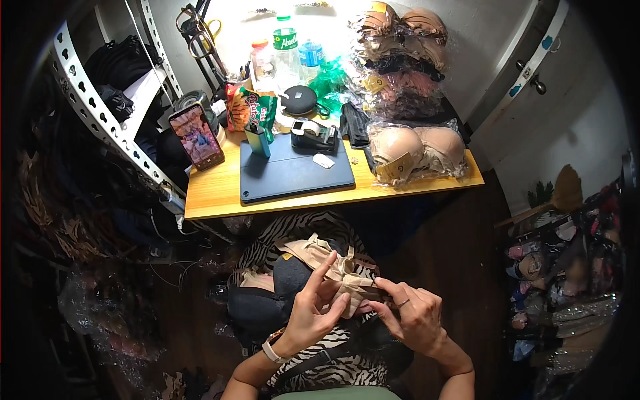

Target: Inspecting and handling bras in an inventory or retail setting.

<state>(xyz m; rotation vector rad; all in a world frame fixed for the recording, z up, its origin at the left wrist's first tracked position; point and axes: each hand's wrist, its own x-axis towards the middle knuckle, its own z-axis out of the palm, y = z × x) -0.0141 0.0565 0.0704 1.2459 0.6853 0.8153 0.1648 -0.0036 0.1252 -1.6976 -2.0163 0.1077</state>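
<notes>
A beige bra (352, 282) with bunched straps lies over the zebra-striped fabric before me. My left hand (317, 307) has thumb and index finger around its middle part, and whether they pinch it is unclear. At its right edge, my right hand (412, 312) pinches the beige band between thumb and fingers; a ring is on one finger. Left of the beige bra rests a black bra (257, 305) with molded cups, one cup tilted up. Part of a lighter garment (257, 281) shows behind it.
On the wooden table (210, 200) are a dark blue tablet case (300, 182), a tape dispenser (314, 136), a propped phone (197, 137), bottles and several plastic-wrapped bras (417, 147). A white metal shelf (107, 130) stands left. Bagged garments (565, 290) are at the right.
</notes>
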